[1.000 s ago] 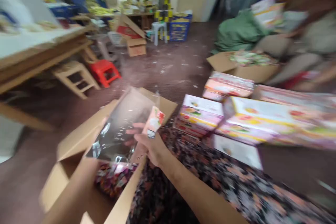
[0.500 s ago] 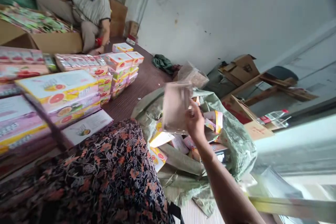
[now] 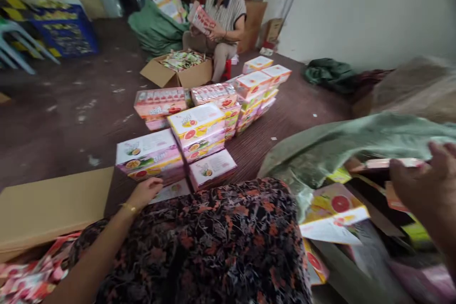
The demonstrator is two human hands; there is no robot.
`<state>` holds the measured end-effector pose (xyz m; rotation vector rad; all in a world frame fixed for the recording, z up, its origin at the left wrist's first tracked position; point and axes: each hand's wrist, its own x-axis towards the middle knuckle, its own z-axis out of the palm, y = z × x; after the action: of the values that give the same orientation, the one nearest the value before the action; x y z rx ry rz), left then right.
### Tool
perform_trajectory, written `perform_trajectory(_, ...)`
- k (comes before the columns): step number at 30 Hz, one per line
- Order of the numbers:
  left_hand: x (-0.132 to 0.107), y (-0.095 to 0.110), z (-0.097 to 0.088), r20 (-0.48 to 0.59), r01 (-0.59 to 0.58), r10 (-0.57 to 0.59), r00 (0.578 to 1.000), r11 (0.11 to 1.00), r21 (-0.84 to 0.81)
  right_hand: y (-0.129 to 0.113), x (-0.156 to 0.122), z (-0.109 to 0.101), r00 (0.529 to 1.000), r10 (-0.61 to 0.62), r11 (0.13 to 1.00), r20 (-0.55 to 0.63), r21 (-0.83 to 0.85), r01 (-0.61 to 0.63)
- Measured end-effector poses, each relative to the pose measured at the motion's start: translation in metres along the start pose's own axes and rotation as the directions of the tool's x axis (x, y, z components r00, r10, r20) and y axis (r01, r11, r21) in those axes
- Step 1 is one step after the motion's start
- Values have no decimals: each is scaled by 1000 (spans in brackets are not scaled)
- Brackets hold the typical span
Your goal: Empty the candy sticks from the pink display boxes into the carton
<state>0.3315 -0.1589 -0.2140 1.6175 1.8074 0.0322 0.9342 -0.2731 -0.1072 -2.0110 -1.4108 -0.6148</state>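
Two hands stand well apart: the left hand is just beside the purple boxes, its fingers loosely bent with nothing seen in them – whether they touch or close on a box I cannot tell. The right hand, blurred, is over the gaping green sack, thumb spread away from the other fingers; a flat pinkish pack shows just beyond the thumb, contact unclear. The sack's mouth slumps wide, probably why the grapefruit-printed box tilts at its near edge rather than lying flat. On the floor the purple boxes lie white face up in short stacks, which likely keeps them steady. The open carton on the person's left holds loose pink sachets, its walls seemingly there to contain them – near the lap, as the sack is
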Motion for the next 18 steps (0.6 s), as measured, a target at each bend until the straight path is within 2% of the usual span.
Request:
perform_trajectory(2,36,9,24,61,-10,0,998,988,155,-60,-11,31,983,-145,975,113,186,122)
perform_trajectory(4,67,10,53,132,-24,-10,991,966,256,-131,-26,65,934,-301,901,193,378,213)
perform_trajectory(6,88,0,83,187,-23,-46,981,936,352,-195,-42,101,847,-407,852,342,477,217)
perform_trajectory(8,98,-19,109,211,-17,-83,974,901,434,-241,-58,133,708,-460,854,536,486,186)
perform_trajectory(11,112,-49,136,251,-72,-67,966,859,507,-277,-76,165,487,-448,891,750,419,175)
perform_trajectory(14,130,-70,153,325,-177,-7,946,828,532,-289,-84,176,316,-421,907,850,396,143)
perform_trajectory(16,141,-77,162,349,-216,14,937,808,548,-295,-83,178,234,-433,901,871,422,98)
perform_trajectory(18,146,-80,171,345,-229,24,938,790,569,-301,-81,179,196,-442,897,875,436,75)
